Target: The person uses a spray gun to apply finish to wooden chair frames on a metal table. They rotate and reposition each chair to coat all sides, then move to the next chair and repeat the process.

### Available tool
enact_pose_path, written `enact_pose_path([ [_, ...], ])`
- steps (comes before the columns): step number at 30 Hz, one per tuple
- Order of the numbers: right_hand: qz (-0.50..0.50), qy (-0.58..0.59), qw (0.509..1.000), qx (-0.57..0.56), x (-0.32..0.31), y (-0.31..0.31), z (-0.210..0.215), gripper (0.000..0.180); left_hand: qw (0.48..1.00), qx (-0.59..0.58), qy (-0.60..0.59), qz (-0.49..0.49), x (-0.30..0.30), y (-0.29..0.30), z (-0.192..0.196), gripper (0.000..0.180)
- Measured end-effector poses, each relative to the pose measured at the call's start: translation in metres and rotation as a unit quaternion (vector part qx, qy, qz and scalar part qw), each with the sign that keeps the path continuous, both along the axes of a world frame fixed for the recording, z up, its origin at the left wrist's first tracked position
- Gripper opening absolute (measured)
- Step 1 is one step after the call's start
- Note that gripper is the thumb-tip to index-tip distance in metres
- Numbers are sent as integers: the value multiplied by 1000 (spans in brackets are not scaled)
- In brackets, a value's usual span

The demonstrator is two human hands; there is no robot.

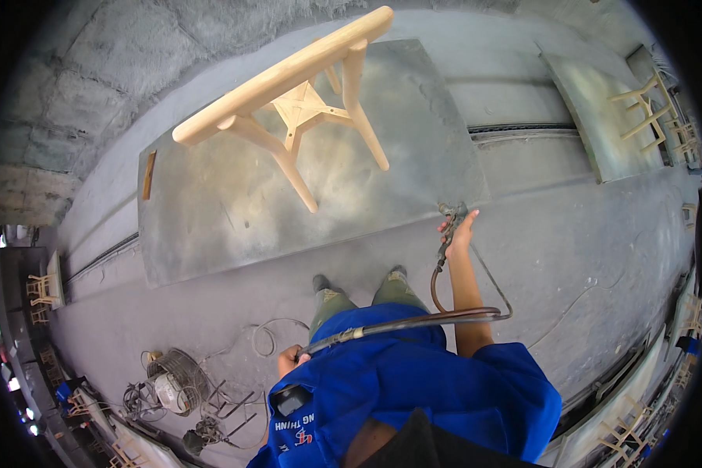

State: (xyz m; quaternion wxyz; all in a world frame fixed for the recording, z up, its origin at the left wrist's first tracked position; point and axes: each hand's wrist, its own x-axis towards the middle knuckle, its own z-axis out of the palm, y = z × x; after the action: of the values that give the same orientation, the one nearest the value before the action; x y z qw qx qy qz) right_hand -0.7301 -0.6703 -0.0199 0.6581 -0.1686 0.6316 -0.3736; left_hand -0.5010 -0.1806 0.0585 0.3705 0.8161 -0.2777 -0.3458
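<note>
- Even, diffuse daylight is filling the scene; overall exposure is reading moderately bright, with a cool grey cast.
- Shadows are staying soft: only faint shade is lying on the grey sheet (pixel 234 210) under the wooden table (pixel 288 86).
- Small bright spots are clipping at the near left rim.
- Fisheye distortion is bending straight edges toward the rim, and a black vignette is ringing the picture.
- Centre detail is holding sharp; the far right and near edges are softening and smearing.
</note>
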Motion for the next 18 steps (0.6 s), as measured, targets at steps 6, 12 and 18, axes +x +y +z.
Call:
enact_pose_path([
  [6,-17,-171,978,-120,17,44,99,94,994,-80,34,-66,52,-49,49,45],
  [12,-92,-305,922,-222,54,95,143,94,986,-87,41,-133,109,-32,72,37],
  [18,3,6,986,-166,105,114,86,77,986,-105,77,-104,145,13,56,34],
])
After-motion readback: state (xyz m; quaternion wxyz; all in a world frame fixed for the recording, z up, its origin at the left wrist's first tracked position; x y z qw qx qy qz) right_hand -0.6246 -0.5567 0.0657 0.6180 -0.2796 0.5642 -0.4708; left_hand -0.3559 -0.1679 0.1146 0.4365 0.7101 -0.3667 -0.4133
